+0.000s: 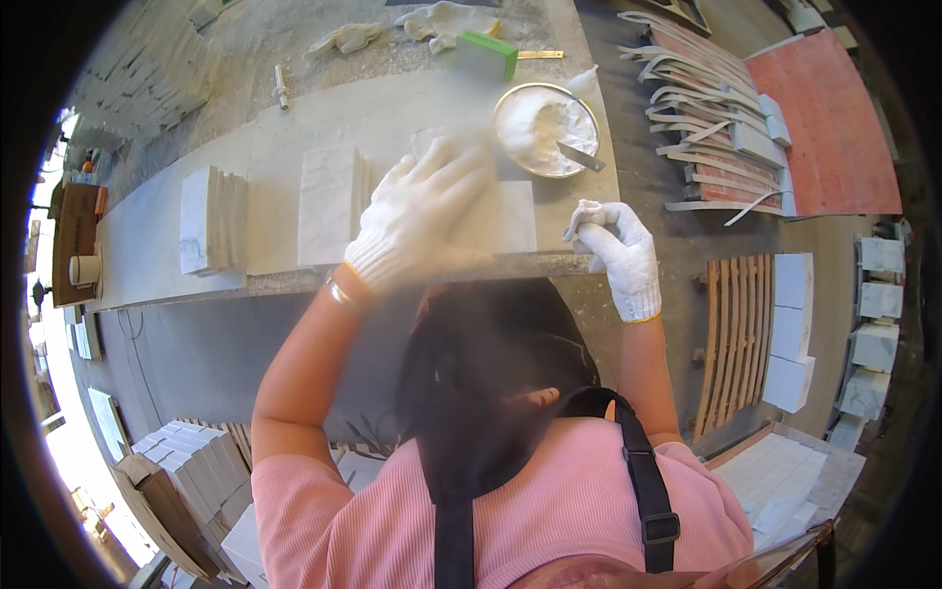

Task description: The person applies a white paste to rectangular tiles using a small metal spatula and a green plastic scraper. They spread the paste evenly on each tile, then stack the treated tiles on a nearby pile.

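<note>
My left hand (422, 201), in a white knit glove, lies with fingers stretched out over a pale tile (517, 216) near the table's front edge; motion blurs its outer side. My right hand (623, 255), also gloved, is closed in a pinch at the table's right front corner. Between its fingertips is a small flat greyish piece (575, 218), whose kind I cannot make out. Just beyond that hand sits a round bowl of white paste (530, 123), with a putty knife (581, 156) resting in it. A stack of marble-patterned tiles (328, 206) stands left of my left hand.
Another tile stack (201, 221) stands farther left on the table. Toward the back lie a green block (488, 56), crumpled gloves (446, 22) and a slim tool (281, 88). Right of the table are a strap-covered pile (706, 108) and a wooden pallet (734, 339) beside white blocks (792, 329).
</note>
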Demonstrator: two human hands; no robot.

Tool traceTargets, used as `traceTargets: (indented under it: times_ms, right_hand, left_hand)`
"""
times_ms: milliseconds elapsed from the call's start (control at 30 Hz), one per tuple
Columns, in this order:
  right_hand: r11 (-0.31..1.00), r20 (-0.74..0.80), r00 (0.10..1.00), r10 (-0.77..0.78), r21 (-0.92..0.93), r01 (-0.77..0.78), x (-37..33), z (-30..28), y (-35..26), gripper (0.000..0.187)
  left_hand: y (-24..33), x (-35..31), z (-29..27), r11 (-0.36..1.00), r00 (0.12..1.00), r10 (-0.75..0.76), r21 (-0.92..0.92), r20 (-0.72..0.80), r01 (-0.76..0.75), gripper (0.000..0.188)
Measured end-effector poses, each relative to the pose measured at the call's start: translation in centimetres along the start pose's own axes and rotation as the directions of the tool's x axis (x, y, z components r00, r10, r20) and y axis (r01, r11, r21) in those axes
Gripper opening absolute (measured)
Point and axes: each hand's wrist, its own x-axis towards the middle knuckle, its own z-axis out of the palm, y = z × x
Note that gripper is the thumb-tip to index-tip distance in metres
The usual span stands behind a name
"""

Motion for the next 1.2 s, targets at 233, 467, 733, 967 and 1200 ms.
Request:
traceTargets:
  times_ms: [233, 467, 733, 967, 1200]
  right_hand:
    - [0.991, 0.225, 0.974, 0.027, 0.122, -0.056, -0.7, 1.5, -3.3, 0.010]
    - [0.992, 0.196, 0.981, -0.007, -0.120, 0.031, -0.5, 4.1, -2.5, 0.016]
    - [0.988, 0.202, 0.975, -0.088, -0.106, 0.111, -1.3, 3.7, -2.4, 0.013]
    - [0.964, 0.201, 0.968, -0.148, -0.190, 0.187, 0.8, 3.7, -3.2, 0.011]
    - [0.964, 0.174, 0.965, -0.197, -0.144, 0.223, 0.6, 3.8, -2.8, 0.012]
  left_hand:
    - [0.1, 0.2, -0.2, 1.000, 1.000, -0.004, 0.006, 0.014, 0.004, 0.093]
    - [0.2, 0.3, -0.2, 1.000, 1.000, -0.001, -0.005, 0.010, 0.001, 0.093]
    - [0.0, 0.2, -0.1, 0.999, 1.000, 0.012, -0.031, -0.005, -0.012, 0.093]
    - [0.1, 0.2, -0.3, 1.000, 1.000, 0.009, 0.006, 0.010, -0.009, 0.092]
    - [0.3, 0.3, -0.4, 1.000, 1.000, -0.001, -0.009, 0.030, 0.001, 0.091]
